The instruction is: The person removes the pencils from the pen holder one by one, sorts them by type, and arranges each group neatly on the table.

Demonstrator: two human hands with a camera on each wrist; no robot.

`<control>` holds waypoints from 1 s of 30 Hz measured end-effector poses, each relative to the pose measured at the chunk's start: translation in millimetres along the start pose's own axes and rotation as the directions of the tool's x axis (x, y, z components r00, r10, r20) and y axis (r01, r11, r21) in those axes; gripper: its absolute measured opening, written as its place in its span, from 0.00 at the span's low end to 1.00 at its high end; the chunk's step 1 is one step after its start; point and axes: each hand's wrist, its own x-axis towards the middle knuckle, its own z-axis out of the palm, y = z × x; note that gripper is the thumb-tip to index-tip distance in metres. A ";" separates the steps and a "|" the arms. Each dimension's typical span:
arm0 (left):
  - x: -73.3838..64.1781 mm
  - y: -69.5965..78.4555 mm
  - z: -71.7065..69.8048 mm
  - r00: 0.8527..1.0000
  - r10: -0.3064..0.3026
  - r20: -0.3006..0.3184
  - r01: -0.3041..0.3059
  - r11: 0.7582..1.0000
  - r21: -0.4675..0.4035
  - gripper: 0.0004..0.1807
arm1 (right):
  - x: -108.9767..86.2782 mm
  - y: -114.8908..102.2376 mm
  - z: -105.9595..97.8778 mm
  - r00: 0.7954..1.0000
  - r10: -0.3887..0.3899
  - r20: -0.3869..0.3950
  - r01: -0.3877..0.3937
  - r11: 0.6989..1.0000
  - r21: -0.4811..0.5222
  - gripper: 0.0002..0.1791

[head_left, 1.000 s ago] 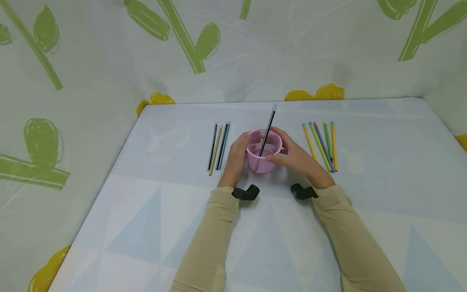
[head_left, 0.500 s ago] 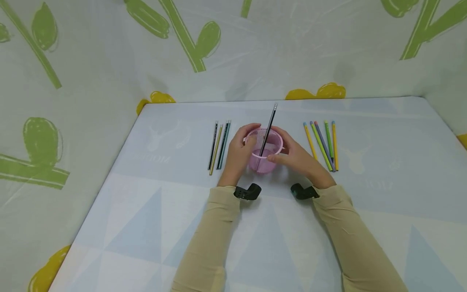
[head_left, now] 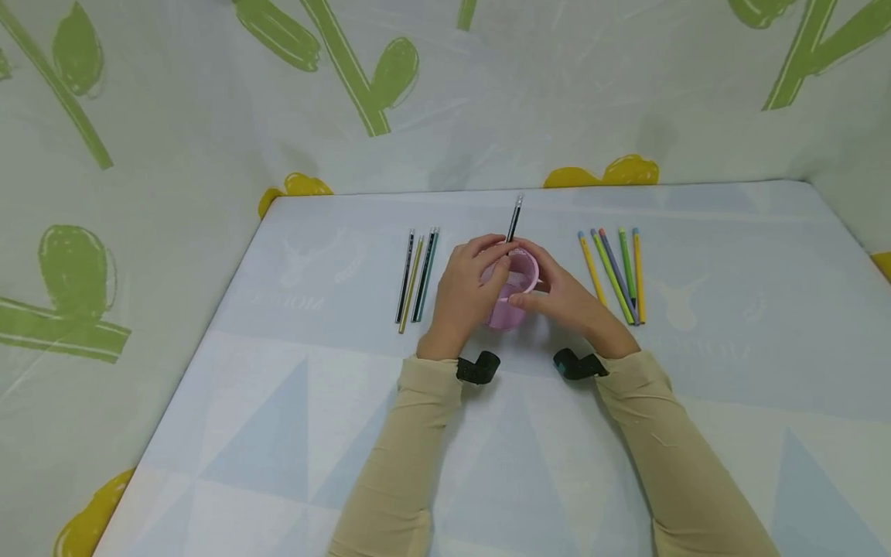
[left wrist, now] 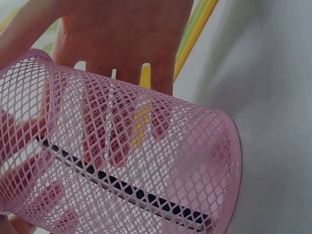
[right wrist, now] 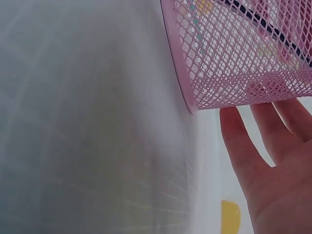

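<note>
A pink mesh pencil cup [head_left: 508,316] stands between my hands on the table. A black pencil [head_left: 515,218] with a white end slants out of it, its lower part showing through the mesh in the left wrist view. At the cup's rim, my left hand [head_left: 462,298] pinches this pencil between thumb and fingers, covering its middle and part of the opening. My right hand [head_left: 567,298] grips the cup from the right, thumb at the near rim and fingers round the far side. Its fingers [right wrist: 236,131] lie against the mesh wall in the right wrist view.
Several dark and gold pencils [head_left: 416,278] lie side by side left of the cup. To the right is a group of yellow, green and purple pencils [head_left: 616,275]. The pale patterned table [head_left: 278,418] meets a leaf-printed wall covering [head_left: 501,116] at the back.
My left hand has moved from the cup's left side up and over its rim to the black pencil. The pencil's top has shifted slightly left. My right hand has stayed on the cup.
</note>
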 end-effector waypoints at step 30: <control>4.7 -17.4 -50.1 0.781 -0.519 -0.347 0.064 0.619 -0.783 0.17 | 3.1 0.0 2.3 1.000 0.020 -0.005 -0.020 1.000 0.014 0.44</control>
